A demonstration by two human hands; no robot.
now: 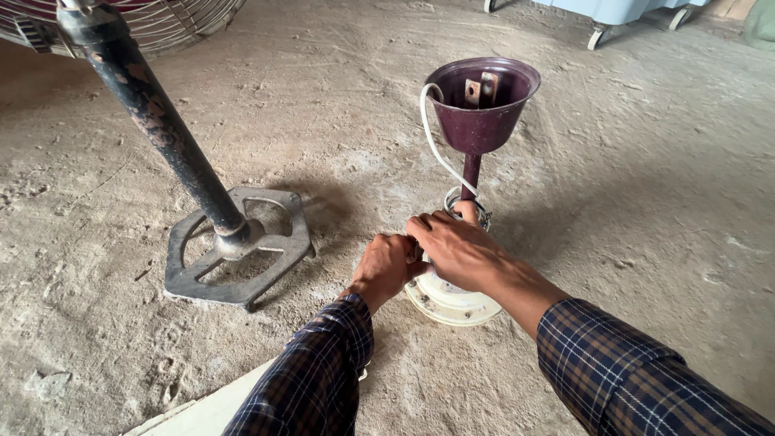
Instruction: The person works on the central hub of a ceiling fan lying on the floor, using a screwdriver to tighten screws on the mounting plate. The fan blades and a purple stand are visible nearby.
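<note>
Left hand [387,265]: fisted at cream motor housing [452,303]; held thing hidden.
Right hand [456,246]: fingers curled over housing top, covering it.
Pedestal fan [149,105]: head cut off.

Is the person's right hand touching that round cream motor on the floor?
Touching. The head view shows the right hand resting on top of the cream motor housing.

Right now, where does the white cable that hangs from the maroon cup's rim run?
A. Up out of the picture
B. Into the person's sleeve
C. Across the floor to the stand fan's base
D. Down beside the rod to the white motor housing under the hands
D: the white cable curves down from the maroon cup beside the rod toward the white motor housing, where the right hand and left hand rest.
</note>
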